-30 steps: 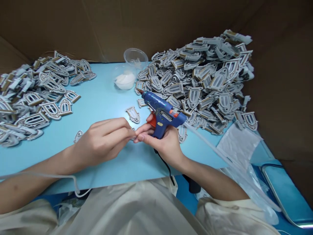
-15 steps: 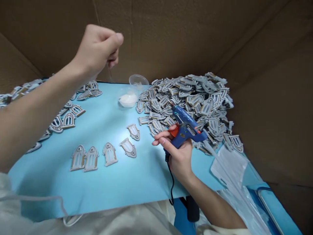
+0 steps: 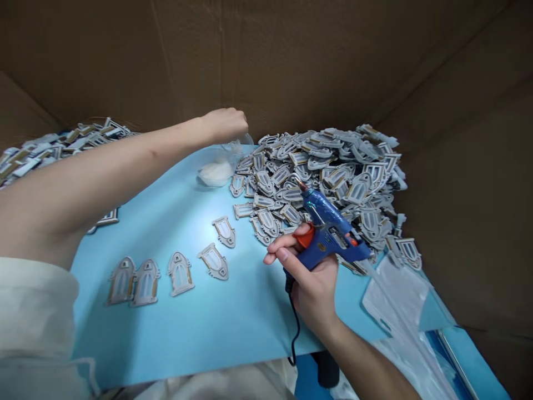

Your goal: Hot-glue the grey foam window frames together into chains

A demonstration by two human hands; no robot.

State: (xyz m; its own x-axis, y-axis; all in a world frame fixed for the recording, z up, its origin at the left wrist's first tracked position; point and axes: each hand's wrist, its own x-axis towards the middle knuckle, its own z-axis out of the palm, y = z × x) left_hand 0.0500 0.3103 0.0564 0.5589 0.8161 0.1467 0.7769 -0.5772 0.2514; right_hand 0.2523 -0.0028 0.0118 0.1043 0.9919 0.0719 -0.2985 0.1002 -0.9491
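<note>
Head view: cardboard walls (image 3: 291, 66) surround a blue-topped table (image 3: 216, 339) bearing heaps of grey arched window pieces (image 3: 328, 172), with 4 more (image 3: 180, 273) in a row. The right hand (image 3: 310, 289) grips a glittery blue hot glue gun (image 3: 328, 239) above the table, its fingers (image 3: 283, 255) closed round the orange trigger. The left hand (image 3: 225, 125), fingers curled shut, is just above a clear plastic tub (image 3: 214, 173).
</note>
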